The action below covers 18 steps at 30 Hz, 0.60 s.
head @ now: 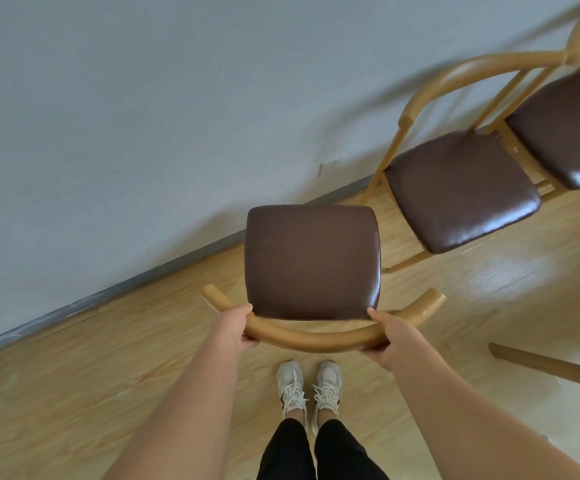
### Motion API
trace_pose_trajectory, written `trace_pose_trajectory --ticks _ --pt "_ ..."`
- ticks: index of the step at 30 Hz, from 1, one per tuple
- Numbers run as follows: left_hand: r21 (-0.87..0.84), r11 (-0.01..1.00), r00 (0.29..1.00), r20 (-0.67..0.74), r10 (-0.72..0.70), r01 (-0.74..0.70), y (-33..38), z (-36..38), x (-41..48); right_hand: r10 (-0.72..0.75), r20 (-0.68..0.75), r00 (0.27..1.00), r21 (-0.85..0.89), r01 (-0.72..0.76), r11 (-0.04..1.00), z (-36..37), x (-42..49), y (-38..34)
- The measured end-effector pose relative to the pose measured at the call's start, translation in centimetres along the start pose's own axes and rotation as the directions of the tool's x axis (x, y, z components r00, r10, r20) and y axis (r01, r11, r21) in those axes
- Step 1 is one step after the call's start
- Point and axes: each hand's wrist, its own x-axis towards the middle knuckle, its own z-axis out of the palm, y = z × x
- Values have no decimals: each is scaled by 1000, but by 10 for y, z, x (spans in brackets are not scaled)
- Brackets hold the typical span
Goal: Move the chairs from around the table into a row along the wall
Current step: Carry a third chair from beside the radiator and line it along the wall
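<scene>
grip: my left hand (238, 327) and right hand (390, 336) both wrapped tight round the held chair (312, 261) backrest
step: carrying it to wall (143, 98)
next: I'd turn it, set left of placed chairs (461, 188)

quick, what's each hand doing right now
Left hand: grip closed on the curved backrest of the held chair.
Right hand: grip closed on the same backrest.

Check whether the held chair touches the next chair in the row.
Apart. The head view shows floor between the held chair and the next chair.
</scene>
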Motion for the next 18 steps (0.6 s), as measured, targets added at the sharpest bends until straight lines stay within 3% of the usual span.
trace_pose_trajectory --ticks 3,7,13,18 --pt "8 1000 999 -35 24 -24 -14 -2 -3 -99 -136 986 -54 92 994 -16 5 -10" --pt "69 997 999 7 37 -38 -31 6 -16 -348 -269 898 -165 313 935 -37 8 -34" --pt "113 992 997 53 58 -64 -36 17 -25 -419 -108 902 -385 351 854 -48 -4 -56" --pt "157 983 995 44 87 -93 -30 11 -22 -406 -50 913 -355 363 861 -58 -8 -54"
